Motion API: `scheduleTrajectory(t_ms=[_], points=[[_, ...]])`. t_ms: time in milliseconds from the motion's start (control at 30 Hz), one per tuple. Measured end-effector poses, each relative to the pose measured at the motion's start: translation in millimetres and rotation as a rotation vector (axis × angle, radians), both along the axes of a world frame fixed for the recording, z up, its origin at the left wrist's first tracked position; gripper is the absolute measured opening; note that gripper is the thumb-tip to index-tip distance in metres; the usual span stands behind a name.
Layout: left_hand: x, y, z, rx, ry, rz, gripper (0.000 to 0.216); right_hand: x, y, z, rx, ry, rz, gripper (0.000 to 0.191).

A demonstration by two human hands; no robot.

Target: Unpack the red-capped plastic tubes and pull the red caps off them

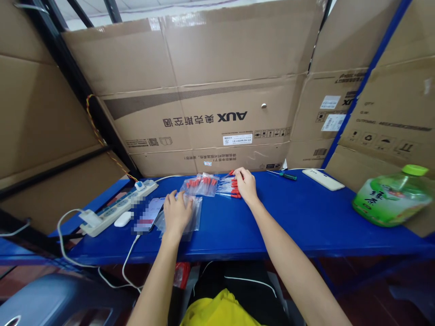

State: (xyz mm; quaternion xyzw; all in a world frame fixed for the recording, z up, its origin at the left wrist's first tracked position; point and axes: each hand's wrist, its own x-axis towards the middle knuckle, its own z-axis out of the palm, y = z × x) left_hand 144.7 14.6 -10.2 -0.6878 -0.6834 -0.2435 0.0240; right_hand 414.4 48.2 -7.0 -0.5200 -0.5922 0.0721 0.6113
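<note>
My left hand [176,213] lies with its fingers apart on a stack of clear plastic bags [195,217] at the front left of the blue table. My right hand [246,183] is closed at the fingertips on a thin piece with a red end [231,172]. Under and beside it is a row of similar thin pieces [226,186], pale along their length, with red ends pointing right. Left of that row, filled clear bags [204,183] hold several red-ended pieces each. The exact kind of these pieces is too small to make out.
A phone [152,213], a white case [123,219] and a power strip [118,206] with cables lie to the left. A small screwdriver [287,175], a white power bank [322,179] and a green drink bottle [387,199] are on the right. Cardboard [210,59] walls the back.
</note>
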Motion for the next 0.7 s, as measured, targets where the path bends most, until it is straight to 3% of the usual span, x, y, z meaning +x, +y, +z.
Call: scheduleTrajectory(t_ms=[133, 467, 700], points=[[4, -7, -2.9, -0.175, -0.050, 0.068, 0.055, -1, 0, -0.1, -0.009, -0.001, -0.003, 0.029], [-21, -4, 16.6, -0.276, 0.104, 0.013, 0.053, -3, 0, -0.1, -0.046, -0.023, -0.013, 0.027], [-12, -5, 23.4, -0.211, 0.174, 0.075, 0.049, -3, 0, -1.1, -0.056, -0.027, -0.018, 0.028]])
